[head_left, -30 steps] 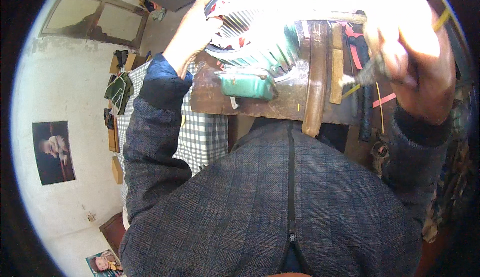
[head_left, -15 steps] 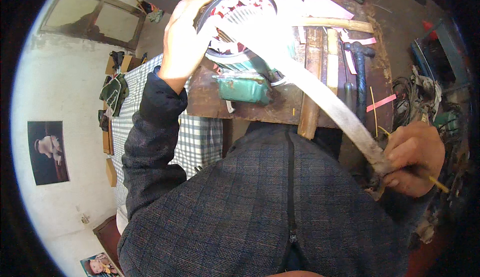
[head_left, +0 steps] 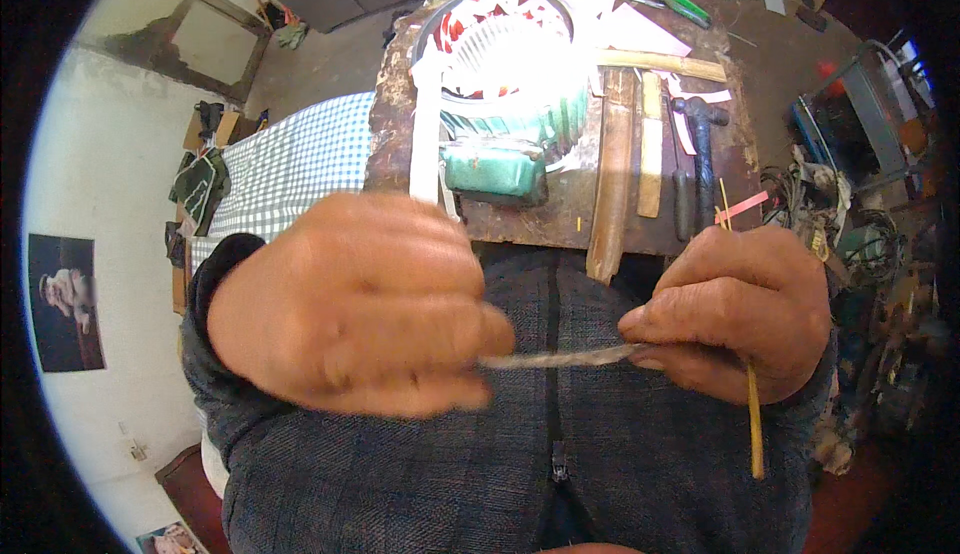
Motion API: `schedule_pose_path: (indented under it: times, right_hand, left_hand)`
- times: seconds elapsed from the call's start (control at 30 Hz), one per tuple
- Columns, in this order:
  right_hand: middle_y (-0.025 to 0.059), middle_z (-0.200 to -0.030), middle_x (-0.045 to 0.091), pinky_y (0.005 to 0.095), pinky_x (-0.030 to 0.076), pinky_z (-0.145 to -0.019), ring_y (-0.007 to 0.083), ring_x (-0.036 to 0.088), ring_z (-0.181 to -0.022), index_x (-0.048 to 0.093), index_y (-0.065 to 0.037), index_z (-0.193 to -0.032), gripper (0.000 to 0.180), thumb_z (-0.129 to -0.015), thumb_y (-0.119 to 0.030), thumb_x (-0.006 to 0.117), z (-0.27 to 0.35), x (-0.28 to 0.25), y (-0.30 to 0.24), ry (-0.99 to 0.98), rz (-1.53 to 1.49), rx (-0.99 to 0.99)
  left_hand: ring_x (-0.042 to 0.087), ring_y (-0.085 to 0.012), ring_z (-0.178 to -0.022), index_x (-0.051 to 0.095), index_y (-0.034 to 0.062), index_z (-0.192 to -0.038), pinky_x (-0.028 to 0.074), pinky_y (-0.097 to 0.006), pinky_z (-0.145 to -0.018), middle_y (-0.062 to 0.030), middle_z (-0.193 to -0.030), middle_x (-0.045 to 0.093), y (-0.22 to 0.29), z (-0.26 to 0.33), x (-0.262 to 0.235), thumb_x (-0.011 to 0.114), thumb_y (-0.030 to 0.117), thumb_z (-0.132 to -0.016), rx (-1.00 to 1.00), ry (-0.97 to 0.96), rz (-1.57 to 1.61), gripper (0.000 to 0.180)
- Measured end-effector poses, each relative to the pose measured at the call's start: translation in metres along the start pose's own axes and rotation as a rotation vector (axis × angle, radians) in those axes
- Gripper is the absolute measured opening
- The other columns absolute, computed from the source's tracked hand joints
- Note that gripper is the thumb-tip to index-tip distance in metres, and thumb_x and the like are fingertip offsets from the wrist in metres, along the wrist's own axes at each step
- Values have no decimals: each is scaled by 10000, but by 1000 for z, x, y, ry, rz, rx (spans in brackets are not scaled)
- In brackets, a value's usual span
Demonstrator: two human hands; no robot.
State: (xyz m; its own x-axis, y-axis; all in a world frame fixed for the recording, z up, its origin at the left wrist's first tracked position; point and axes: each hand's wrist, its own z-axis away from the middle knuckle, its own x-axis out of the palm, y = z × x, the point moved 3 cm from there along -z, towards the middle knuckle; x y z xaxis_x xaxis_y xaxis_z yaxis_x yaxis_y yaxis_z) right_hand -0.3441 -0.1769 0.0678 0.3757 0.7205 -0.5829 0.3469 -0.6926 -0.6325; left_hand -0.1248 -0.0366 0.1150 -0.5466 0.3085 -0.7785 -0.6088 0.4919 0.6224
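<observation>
Before my chest, a short stretch of white cloth tape (head_left: pixel 560 359) runs edge-on between my two closed hands. My left hand (head_left: pixel 370 309), slightly blurred, grips it with the fingers curled. My right hand (head_left: pixel 745 314) pinches its other end between thumb and fingers. A thin yellow stick (head_left: pixel 756 424) also passes through the right hand, its ends jutting out above and below. On the table, a green motor housing with its stator (head_left: pixel 510 49) lies with the ring facing up, red and white bits around its slots. White tape hangs from its left side down behind my left hand.
A worn wooden table (head_left: pixel 490 222) carries a hammer (head_left: pixel 703 154), a screwdriver (head_left: pixel 683 194), wooden strips (head_left: pixel 612 174), pink paper (head_left: pixel 640 29) and green-handled pliers (head_left: pixel 683 4). A checkered cloth (head_left: pixel 310 144) covers a surface at left; cables and machine parts (head_left: pixel 865 254) crowd the right.
My left hand has left the stator and come down to grip the tape before my chest. My right hand has moved left, still holding tape and stick. The tape no longer stretches diagonally across the table.
</observation>
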Motion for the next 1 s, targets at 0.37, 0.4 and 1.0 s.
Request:
schedule_pose_path:
  times: [0.37, 0.4, 1.0]
  right_hand:
    - [83, -814, 686, 292, 503, -525, 181, 646, -582, 761, -59, -974, 210, -796, -94, 865, -48, 33, -55, 99, 141, -92]
    - [88, -807, 687, 296, 508, -532, 185, 648, -584, 760, -59, -965, 195, -800, -93, 860, -52, 38, -57, 88, 163, -61]
    - [108, -823, 707, 380, 540, -682, 277, 695, -726, 741, -55, -1043, 207, -935, -223, 687, -84, 90, -7, 57, 876, 46]
  left_hand:
    - [727, -263, -661, 729, -11, -1032, 582, -352, -649, -125, -771, 718, 49, 36, -2, 812, 90, -834, -181, 242, -12, 237]
    - [729, -263, -660, 727, -10, -1033, 581, -346, -648, -128, -778, 720, 50, 41, -2, 800, 71, -837, -203, 268, -42, 225]
    - [710, -214, -800, 755, 76, -1044, 575, -335, -732, -77, -918, 734, -61, 117, 9, 693, 97, -820, -681, 653, -104, 233]
